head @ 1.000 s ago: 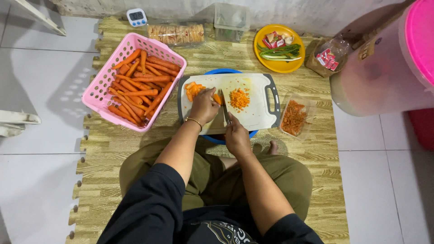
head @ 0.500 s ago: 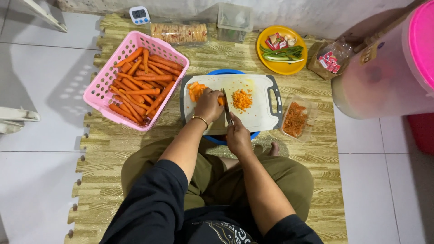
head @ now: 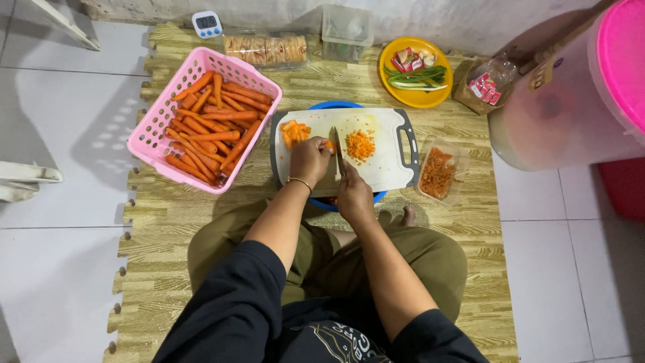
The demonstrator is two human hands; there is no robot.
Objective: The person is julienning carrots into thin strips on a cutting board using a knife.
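Fingers of the left hand (head: 309, 159) curl down over a small carrot piece (head: 329, 144) on the white cutting board (head: 386, 168), pinning it just beside the blade. The right hand (head: 353, 195) is closed around the handle of a knife (head: 338, 156), whose blade points away from the person and stands against that piece. For clean, even dice, I judge the left fingertips should stay tucked back from the edge, knuckles guiding the blade, with short, steady strokes. To the left of that hand lie cut carrot chunks (head: 294, 132); to the right of the blade sits a heap of diced carrot (head: 360, 144). The board rests over a blue basin (head: 336, 105) on a wood-patterned floor mat (head: 201, 215). Further left, a pink basket (head: 158, 144) holds whole carrots (head: 211, 124); right of the board stands a clear tub of shredded carrot (head: 438, 171).
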